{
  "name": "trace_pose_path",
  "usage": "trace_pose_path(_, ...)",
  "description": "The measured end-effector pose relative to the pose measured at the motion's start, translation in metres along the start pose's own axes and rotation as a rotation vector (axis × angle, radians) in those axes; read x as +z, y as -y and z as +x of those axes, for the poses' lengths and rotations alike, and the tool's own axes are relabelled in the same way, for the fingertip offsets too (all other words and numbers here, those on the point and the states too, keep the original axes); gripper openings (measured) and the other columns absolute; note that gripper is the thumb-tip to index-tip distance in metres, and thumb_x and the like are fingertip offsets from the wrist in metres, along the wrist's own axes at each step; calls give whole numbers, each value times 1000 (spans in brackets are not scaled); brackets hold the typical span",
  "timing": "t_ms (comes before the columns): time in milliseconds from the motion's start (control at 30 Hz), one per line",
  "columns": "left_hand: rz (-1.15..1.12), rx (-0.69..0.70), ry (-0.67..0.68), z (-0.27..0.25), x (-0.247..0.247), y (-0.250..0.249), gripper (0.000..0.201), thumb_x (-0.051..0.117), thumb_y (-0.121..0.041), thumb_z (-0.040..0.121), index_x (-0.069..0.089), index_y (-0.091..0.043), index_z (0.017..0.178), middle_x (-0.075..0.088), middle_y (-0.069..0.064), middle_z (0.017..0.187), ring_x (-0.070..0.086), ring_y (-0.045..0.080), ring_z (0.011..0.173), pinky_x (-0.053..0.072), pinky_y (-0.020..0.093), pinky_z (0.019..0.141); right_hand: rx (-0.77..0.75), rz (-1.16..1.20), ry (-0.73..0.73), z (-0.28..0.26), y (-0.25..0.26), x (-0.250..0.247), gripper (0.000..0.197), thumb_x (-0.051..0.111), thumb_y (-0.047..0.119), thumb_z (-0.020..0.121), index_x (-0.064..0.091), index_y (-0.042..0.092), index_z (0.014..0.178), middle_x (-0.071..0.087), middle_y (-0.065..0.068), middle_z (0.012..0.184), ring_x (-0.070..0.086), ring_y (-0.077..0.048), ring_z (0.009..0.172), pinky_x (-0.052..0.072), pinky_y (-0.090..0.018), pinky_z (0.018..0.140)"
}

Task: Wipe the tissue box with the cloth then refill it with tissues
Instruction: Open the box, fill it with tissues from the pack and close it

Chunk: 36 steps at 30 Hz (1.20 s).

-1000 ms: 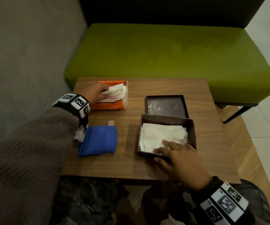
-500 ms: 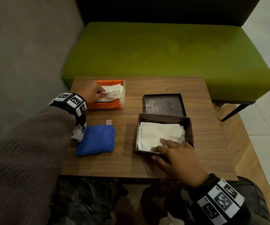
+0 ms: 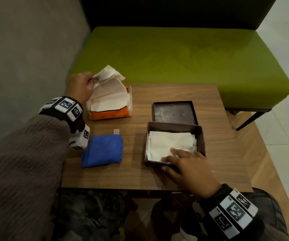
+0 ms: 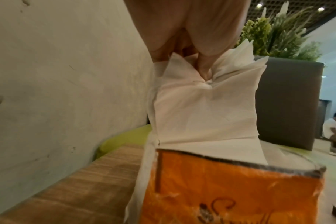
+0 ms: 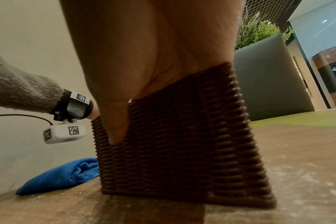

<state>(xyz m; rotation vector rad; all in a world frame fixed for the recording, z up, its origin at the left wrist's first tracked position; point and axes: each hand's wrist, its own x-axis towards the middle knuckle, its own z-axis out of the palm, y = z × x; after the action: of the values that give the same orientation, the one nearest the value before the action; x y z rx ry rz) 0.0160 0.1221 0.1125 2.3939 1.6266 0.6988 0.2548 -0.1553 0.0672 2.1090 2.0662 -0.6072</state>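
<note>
Left hand has lifted a pinched wad of tissues up out of the orange pack since a second ago; the right hand has not moved.

The counter carries the open tissue box near its front right corner, long axis running left to right, open side up, lid lying just behind it. The pack sits at the back left corner, so the lifted tissues, hanging with their long axis roughly upright, must travel right and forward to reach the box. The right hand lies flat, fingers straight, across the box's near wall, touching the tissues already inside. The folded blue cloth rests by the left edge.
</note>
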Motion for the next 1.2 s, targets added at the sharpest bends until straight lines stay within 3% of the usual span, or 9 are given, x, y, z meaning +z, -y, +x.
trace_pose_path(67,-22,-17,-49,-1,-5,0,22,53,-11,91,66,6,92,63,31,80,59,40,75,35,35,63,-14,13,-1,0,-2,0,73,10,68,77,62,43,123,55,3,142,55,-19,127,39,-47,103)
trace_pose_path(233,-107,-120,-170,-1,-19,5,27,50,-12,93,63,2,112,66,28,99,61,38,92,43,36,77,-14,-1,24,-1,-2,-3,85,-1,71,71,50,46,134,41,8,152,41,-14,138,29,-41,110)
trace_pose_path(333,-92,-148,-190,3,-27,10,29,48,-14,94,61,4,114,65,30,100,60,41,93,43,39,80,-6,-25,52,-2,-1,-6,66,13,70,85,45,47,137,35,10,156,36,-11,141,25,-39,113)
trace_pose_path(433,-77,-165,-191,8,-33,9,30,47,-13,94,59,4,116,63,31,104,58,42,97,42,40,84,2,-11,74,-3,-1,-7,70,10,70,82,45,47,137,34,10,156,35,-11,141,25,-40,113)
trace_pose_path(600,-71,-224,-113,9,-28,15,31,47,-15,95,57,5,117,62,31,108,57,43,102,42,41,87,-5,7,63,-2,-2,-6,46,31,63,96,47,46,137,34,8,156,35,-13,141,24,-42,114)
trace_pose_path(833,-92,-281,-114,12,-28,9,31,41,-14,97,50,5,120,57,31,114,54,43,105,41,44,88,-8,-10,42,-1,-2,-4,80,1,72,75,47,47,135,38,9,154,40,-12,138,28,-41,112)
trace_pose_path(967,-188,-330,-76,8,-22,6,38,35,-4,95,32,-15,132,53,16,95,53,29,82,39,37,70,-12,1,23,0,-2,-2,89,-5,70,67,49,46,134,41,8,152,43,-14,137,29,-43,112)
trace_pose_path(1067,-120,-249,-28,2,-14,12,47,32,2,92,29,-26,130,48,17,77,50,32,64,36,38,59,-11,-9,30,1,-2,-2,87,-3,70,69,50,46,133,42,7,152,43,-14,137,30,-42,111)
trace_pose_path(1200,-74,-153,68,2,-9,19,54,28,9,86,34,-36,115,46,19,88,47,31,63,33,37,58,29,1,48,-1,-1,-2,62,20,67,80,66,44,114,64,3,130,64,-19,116,47,-48,94)
